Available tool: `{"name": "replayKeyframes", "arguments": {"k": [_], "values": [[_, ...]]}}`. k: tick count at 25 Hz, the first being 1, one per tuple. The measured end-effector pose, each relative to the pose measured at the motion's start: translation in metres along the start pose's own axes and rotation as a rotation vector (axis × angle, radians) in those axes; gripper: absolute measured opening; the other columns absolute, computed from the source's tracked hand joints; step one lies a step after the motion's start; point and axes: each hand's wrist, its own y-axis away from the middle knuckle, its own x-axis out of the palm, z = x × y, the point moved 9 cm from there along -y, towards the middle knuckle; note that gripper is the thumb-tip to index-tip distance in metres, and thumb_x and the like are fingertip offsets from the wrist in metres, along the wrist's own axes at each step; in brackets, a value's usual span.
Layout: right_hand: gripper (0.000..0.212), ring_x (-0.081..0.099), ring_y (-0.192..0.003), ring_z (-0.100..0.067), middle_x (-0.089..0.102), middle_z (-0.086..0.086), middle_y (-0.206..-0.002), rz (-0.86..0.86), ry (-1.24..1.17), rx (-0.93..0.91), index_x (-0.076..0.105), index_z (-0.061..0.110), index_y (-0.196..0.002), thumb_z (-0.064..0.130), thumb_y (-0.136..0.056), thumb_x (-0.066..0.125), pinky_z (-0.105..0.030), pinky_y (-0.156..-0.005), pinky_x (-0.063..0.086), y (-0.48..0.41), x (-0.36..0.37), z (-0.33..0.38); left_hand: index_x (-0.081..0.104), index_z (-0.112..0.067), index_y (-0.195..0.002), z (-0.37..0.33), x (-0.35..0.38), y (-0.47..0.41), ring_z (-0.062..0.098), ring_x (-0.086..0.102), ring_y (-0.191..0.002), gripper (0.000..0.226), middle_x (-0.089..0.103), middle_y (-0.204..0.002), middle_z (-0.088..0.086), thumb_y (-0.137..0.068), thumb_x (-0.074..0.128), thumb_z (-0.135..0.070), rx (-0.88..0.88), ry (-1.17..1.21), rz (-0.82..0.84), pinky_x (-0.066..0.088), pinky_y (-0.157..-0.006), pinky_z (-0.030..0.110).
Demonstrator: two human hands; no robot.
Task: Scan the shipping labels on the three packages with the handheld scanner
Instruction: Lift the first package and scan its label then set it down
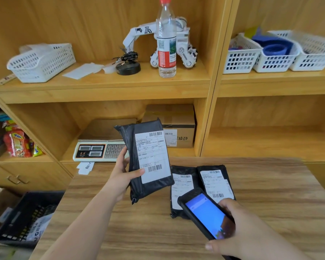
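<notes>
Fingers (137, 172) of the left hand (123, 170) clamp a black package (148, 158) upright above the desk (139, 222).
Its white shipping label (152, 156), barcoded but with print too small to read, faces the camera; the right hand (238, 233) grips the blue-screened handheld scanner (206, 215) over two more packages (199, 184) lying flat.

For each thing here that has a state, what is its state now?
Left hand: holding a black package upright, label facing the camera.
Right hand: holding the scanner, screen lit.
Two packages: flat on the table, labels up.
Water bottle: upright, capped.
Scale: display blank.
</notes>
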Motion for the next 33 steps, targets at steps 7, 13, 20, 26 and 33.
{"name": "replayKeyframes", "arguments": {"k": [7, 13, 20, 26, 33], "values": [[0.096, 0.064, -0.104, -0.008, 0.061, 0.013, -0.121, -0.029, 0.013, -0.023, 0.051, 0.030, -0.144, 0.059, -0.066, 0.098, -0.026, -0.085, 0.051, 0.000, -0.012, -0.005, 0.032, -0.040, -0.151, -0.015, 0.010, -0.003, 0.017, 0.058, -0.117, 0.101, 0.058, -0.133, 0.000, -0.077, 0.070, 0.018, 0.025, -0.002, -0.004, 0.052, -0.086, 0.039], [0.090, 0.061, -0.099, 0.001, 0.056, 0.019, -0.115, -0.055, 0.035, -0.031, 0.049, 0.032, -0.143, 0.058, -0.071, 0.097, -0.021, -0.088, 0.051, 0.002, -0.016, 0.000, 0.033, -0.041, -0.150, -0.013, 0.014, -0.007, 0.018, 0.056, -0.119, 0.101, 0.058, -0.132, -0.003, -0.077, 0.072, 0.016, 0.029, -0.011, -0.016, 0.052, -0.087, 0.040], [0.087, 0.066, -0.088, 0.003, 0.062, 0.019, -0.107, -0.061, 0.032, -0.027, 0.048, 0.034, -0.145, 0.054, -0.075, 0.096, -0.018, -0.082, 0.051, 0.005, -0.020, 0.002, 0.035, -0.043, -0.149, -0.011, 0.017, -0.007, 0.017, 0.056, -0.118, 0.099, 0.058, -0.131, -0.004, -0.078, 0.072, 0.015, 0.023, 0.004, -0.019, 0.053, -0.083, 0.038], [0.090, 0.065, -0.098, 0.004, 0.053, 0.028, -0.111, -0.062, 0.057, -0.044, 0.044, 0.038, -0.145, 0.057, -0.074, 0.096, -0.031, -0.110, 0.058, 0.005, -0.019, -0.002, 0.035, -0.042, -0.150, -0.005, 0.015, -0.006, 0.020, 0.061, -0.115, 0.098, 0.061, -0.130, 0.000, -0.079, 0.070, 0.016, -0.008, 0.050, -0.033, 0.052, -0.087, 0.042], [0.094, 0.071, -0.101, -0.001, 0.057, 0.020, -0.125, -0.053, -0.007, -0.067, 0.043, 0.034, -0.147, 0.049, -0.074, 0.100, -0.016, -0.089, 0.056, -0.010, -0.005, -0.030, 0.041, -0.042, -0.145, 0.027, 0.003, -0.005, 0.028, 0.063, -0.113, 0.089, 0.064, -0.128, 0.005, -0.079, 0.074, 0.008, -0.121, 0.081, -0.087, 0.053, -0.083, 0.043]]}}
